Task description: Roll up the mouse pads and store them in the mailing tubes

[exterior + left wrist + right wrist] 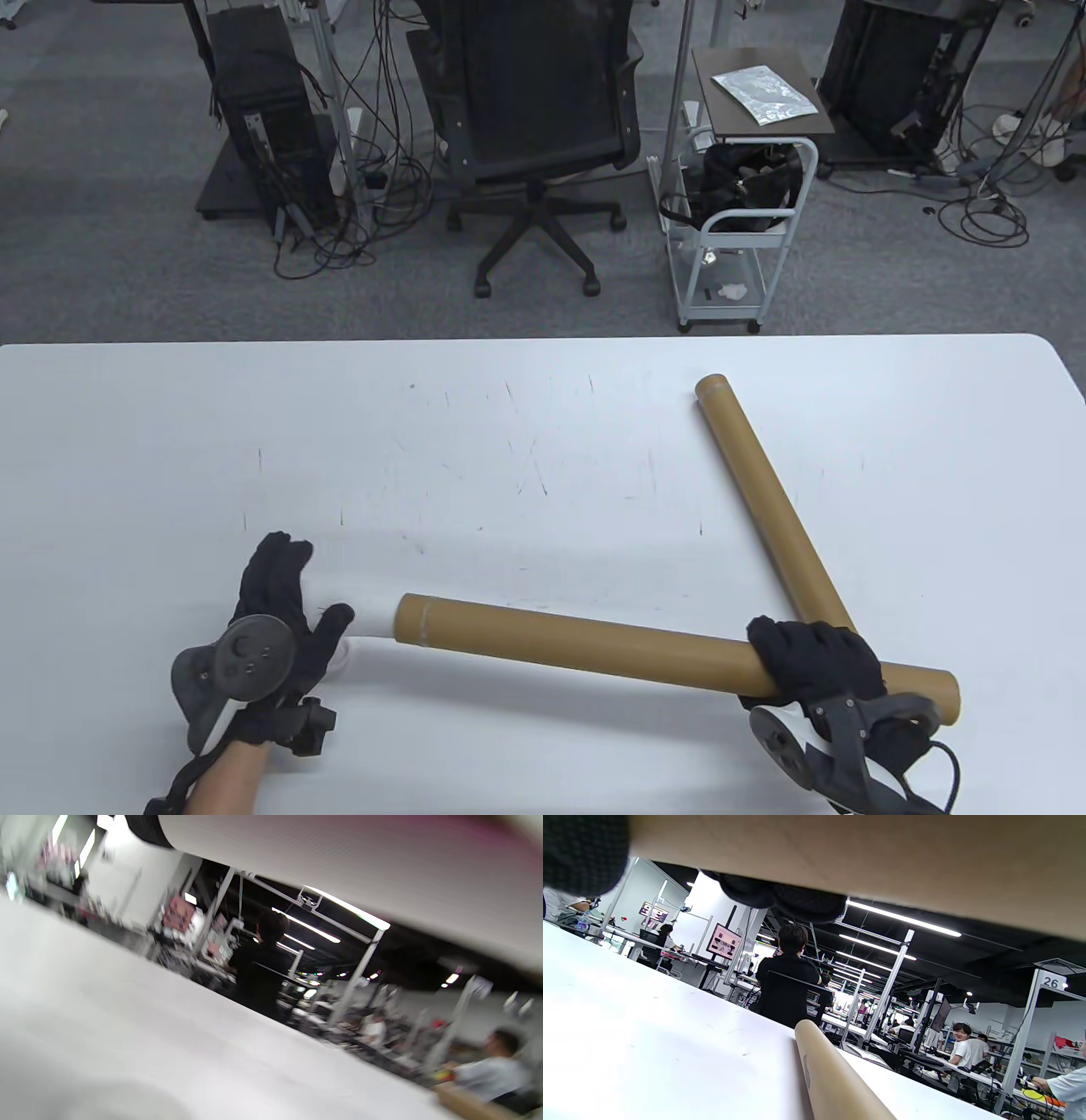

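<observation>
Right wrist view only: fingers (780, 899) under mailing tube (865, 853).

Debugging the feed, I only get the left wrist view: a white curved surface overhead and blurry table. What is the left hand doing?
Observer: The left hand grips a rolled white mouse pad whose far end sits inside a brown mailing tube.
Operator: Who steadies the tube?
Observer: The right hand grips it near its far end, fingers wrapped over the top.
Operator: Any other tube?
Observer: Yes, a second tube lies diagonally on the table, its near end passing under the held tube by the right hand.
Operator: Is the second tube loaded?
Observer: Cannot tell; nothing sticks out of its visible end.
</observation>
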